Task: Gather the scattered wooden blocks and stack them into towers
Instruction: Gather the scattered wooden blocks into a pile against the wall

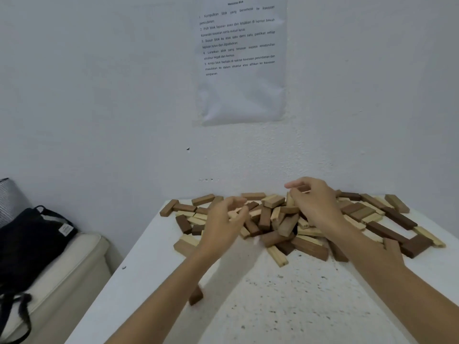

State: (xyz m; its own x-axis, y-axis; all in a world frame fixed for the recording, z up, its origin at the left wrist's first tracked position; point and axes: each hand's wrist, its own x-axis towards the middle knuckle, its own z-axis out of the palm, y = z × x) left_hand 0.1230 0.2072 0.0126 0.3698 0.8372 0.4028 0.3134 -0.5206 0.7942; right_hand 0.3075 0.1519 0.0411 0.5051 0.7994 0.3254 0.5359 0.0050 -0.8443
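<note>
Zero towers built; blocks (278, 219) heaped at table's (273, 306) 12 o'clock, right hand (315, 204) pinches dark block (303, 188), left hand (223, 222) blurred, grip unclear.

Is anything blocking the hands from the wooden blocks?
Nothing visible does. The left hand touches the pile of wooden blocks, and the right hand pinches a dark block above it.
</note>
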